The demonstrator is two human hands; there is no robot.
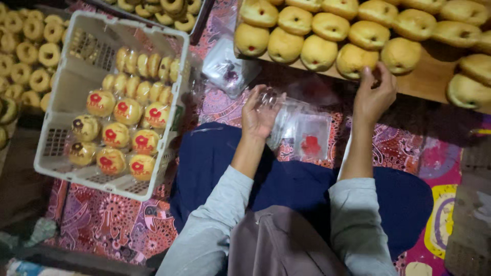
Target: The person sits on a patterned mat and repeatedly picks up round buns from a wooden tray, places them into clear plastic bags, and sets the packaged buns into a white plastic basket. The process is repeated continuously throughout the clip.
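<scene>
1. I see the left hand point(259, 113) raised above the lap, wrist bent, palm turned toward the camera, fingers curled on a clear plastic bag point(286, 115). Closed on it, thumb and fingertips pinching the top edge.
2. The bag hangs between the hands, above a stack of more clear bags w/ a red print point(310, 139) lying on the patterned mat point(117, 220).
3. Right hand point(374, 95) stretched fwd, forearm nearly straight up the frame, fingers spread and touching a round yellow bun point(356, 60) at the near edge of the wooden board point(432, 76). I can't tell if the fingers have closed on the bun or only rest on it.
4. Hands well apart, the left nearer the body, the right further out.
5. Board carries rows of the same buns; the touched one sits in the front row.
6. To the left, a white plastic basket point(59, 110) tilted on the mat, holding wrapped buns.
7. Beyond the basket, trays of ring-shaped pastries point(30, 56).
8. Both sleeves grey, legs in dark blue cloth.
</scene>
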